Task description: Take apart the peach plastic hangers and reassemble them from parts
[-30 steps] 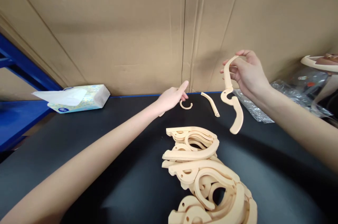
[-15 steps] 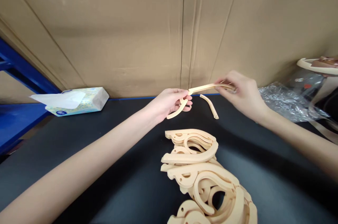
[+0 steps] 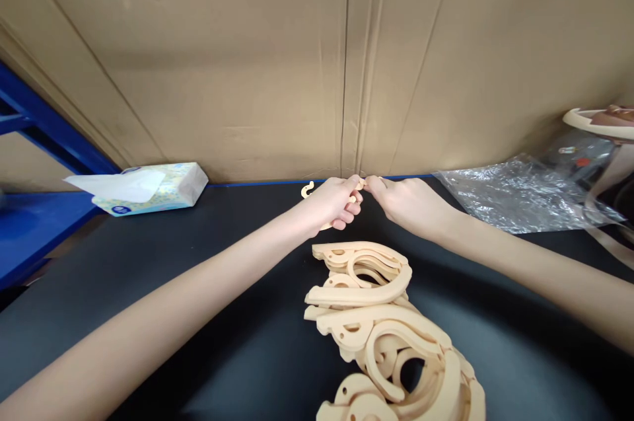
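Near the back edge of the table, my left hand [image 3: 339,203] is closed around a beige folding clothes hanger [image 3: 308,190]. The hanger's hook sticks out to the left, and most of its body is hidden by my fingers. My right hand [image 3: 409,204] meets my left from the right side, with thumb and fingertips pinched on a small beige end of the hanger. Closer to me lies a pile of folded beige hangers [image 3: 359,295], stacked one against another, showing curved arms and hooks.
At the back left stands a patterned tissue box [image 3: 171,186] with a tissue pulled out. Crinkled clear plastic [image 3: 520,196] and a strap [image 3: 607,176] lie on the right. A cardboard wall [image 3: 238,64] rises behind the black table [image 3: 238,342]; blue shelving [image 3: 49,137] is on the left.
My right hand has moved left to meet my left hand. The long arm it held is hidden now, and a hook shows left of my left hand. The loose curved strip is out of sight.
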Demonstrator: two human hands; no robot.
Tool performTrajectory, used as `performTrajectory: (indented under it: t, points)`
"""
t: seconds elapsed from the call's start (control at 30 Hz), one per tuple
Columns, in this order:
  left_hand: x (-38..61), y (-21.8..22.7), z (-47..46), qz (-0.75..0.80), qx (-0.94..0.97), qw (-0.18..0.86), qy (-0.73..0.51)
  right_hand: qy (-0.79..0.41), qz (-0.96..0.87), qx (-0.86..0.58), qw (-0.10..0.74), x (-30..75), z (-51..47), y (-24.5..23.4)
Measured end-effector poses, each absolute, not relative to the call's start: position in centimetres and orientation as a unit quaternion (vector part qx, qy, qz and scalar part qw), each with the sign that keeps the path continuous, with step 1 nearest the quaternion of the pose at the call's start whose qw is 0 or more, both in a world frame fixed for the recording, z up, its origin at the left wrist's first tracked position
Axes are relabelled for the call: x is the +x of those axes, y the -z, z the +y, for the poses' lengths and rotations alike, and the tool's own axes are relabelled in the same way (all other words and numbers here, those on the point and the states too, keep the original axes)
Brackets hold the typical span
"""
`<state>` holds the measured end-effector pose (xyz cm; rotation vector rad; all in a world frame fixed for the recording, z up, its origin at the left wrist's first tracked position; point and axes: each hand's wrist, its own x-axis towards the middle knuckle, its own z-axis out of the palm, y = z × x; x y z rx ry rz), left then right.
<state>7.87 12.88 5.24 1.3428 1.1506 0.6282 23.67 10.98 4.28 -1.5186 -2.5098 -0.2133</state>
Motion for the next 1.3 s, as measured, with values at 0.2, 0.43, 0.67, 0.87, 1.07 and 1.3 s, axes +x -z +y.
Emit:
performTrajectory:
  t: [0.2,0.43,0.67,0.87,1.07,1.3]
  points:
    - [6.1,-3.9,13.1,0.515,0.665,0.429,-0.329,-0.075,-0.785,-0.574,0.221,27.5,15.1,-4.2]
    - [0.8,-2.4,18.7,0.578,0.715,0.301,-0.254,-0.007,-0.722,-0.589,0.363,31.6,16.1,-3.7]
    - [0.6,-2.6,16.1,0.546,0.774,0.250,-0.201,0.239,-0.806,-0.490,0.230,33.9,13.4,-0.9]
    - [0.4,-5.8,11.4,0.423,0.830,0.362,-0.008,0.221,-0.867,-0.416,0.165,34.7,10.9,1.1]
    - [-0.1,-5.5,12.2,0.411,0.827,0.383,0.021,0.120,-0.892,-0.412,0.145,35.0,10.8,1.8]
    - [0.3,-6.4,12.0,0.434,0.785,0.428,-0.110,-0.035,-0.846,-0.458,0.271,30.8,9.7,-0.7]
